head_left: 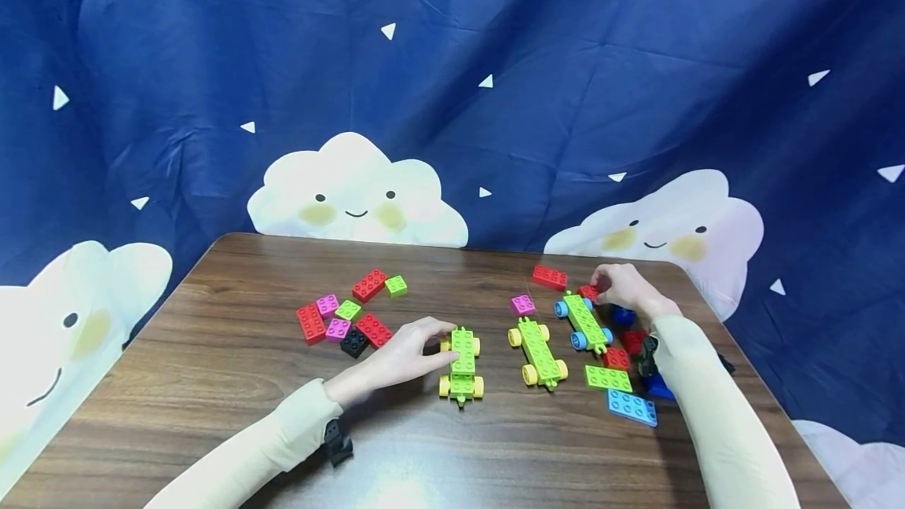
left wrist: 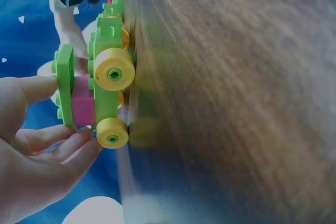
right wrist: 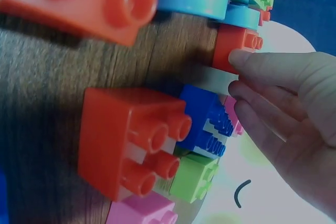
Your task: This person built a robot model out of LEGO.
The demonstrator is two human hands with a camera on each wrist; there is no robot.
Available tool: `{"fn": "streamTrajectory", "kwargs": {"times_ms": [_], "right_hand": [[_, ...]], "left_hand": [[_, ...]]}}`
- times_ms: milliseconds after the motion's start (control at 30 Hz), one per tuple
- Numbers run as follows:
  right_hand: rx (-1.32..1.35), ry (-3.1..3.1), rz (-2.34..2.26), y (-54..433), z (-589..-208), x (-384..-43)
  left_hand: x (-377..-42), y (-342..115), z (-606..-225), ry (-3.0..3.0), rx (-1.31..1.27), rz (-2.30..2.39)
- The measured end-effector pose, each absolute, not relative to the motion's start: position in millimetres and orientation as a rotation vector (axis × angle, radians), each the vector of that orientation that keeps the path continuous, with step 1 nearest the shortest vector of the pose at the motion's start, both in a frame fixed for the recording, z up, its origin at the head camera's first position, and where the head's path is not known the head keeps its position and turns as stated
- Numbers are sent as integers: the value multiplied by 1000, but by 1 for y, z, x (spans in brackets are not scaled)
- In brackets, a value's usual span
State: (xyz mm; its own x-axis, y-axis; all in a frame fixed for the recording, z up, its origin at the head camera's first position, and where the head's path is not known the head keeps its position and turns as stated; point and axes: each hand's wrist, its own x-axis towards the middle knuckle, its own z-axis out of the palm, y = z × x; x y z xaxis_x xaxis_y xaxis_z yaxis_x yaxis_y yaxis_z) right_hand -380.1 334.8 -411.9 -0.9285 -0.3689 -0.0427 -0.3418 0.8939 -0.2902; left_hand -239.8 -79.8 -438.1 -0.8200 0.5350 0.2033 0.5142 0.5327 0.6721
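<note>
My left hand (head_left: 406, 352) holds a lime-green plate (left wrist: 64, 85) by its side, one finger on top and the others curled at its end. Beneath that plate sits a pink brick (left wrist: 83, 100), on a green car base (head_left: 461, 388) with yellow wheels. My right hand (head_left: 629, 289) pinches one end of a red brick (right wrist: 227, 45), with the thumb on its side. That brick lies beside a green car base with blue wheels (head_left: 584, 322). Another green base with yellow wheels (head_left: 539, 353) stands between the hands.
Red, pink, green and black bricks (head_left: 355, 342) are grouped on the left. Near the right forearm lie a green plate (head_left: 608, 379), a light blue plate (head_left: 632, 407) and red and blue bricks. A red brick (head_left: 549, 277) and a pink brick (head_left: 522, 305) lie toward the back.
</note>
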Motion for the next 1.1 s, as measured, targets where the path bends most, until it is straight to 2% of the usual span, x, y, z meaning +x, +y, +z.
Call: {"fn": "streamTrajectory", "kwargs": {"times_ms": [633, 867, 1100], "right_hand": [[-445, 2838, -560, 338, -411, -375], [-593, 2950, -401, 347, -407, -374], [-592, 2984, -355, 351, -390, -369]], "left_hand": [[-242, -84, -439, 2740, 1019, 1083], [-241, -89, -440, 2759, 1047, 1010], [-242, -92, -439, 2738, 1072, 999]]}}
